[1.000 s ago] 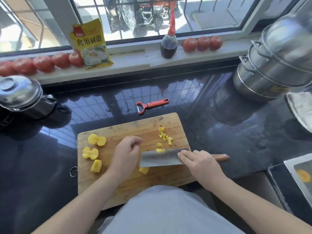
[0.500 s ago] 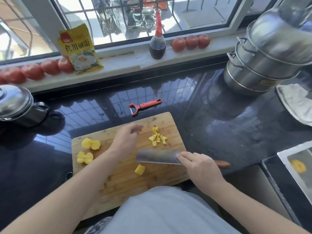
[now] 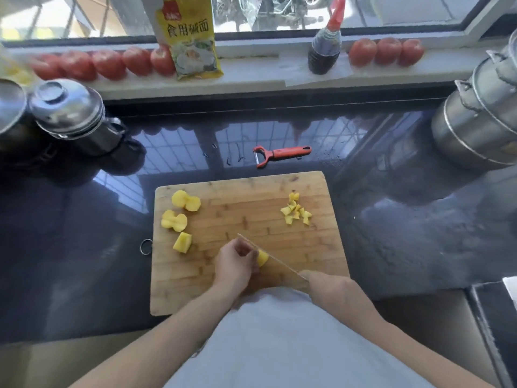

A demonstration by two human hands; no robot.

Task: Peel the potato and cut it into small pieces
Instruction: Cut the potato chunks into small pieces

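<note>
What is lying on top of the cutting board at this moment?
On the cutting board: three large potato chunks at left, diced bits far right, and one piece held by the left hand against the knife. The hand hides most of it.

1. Cutting board (image 3: 246, 278): on the bench (image 3: 391, 233), centre.
2. Potato chunks (image 3: 179, 217): on the board's left side.
3. Small pieces (image 3: 296, 212): on the board's right, far part.
4. Peeler (image 3: 279, 154): on the bench, behind the board.
5. Pot (image 3: 75, 116): far left.
6. Steamer (image 3: 481, 119): far right.
</note>
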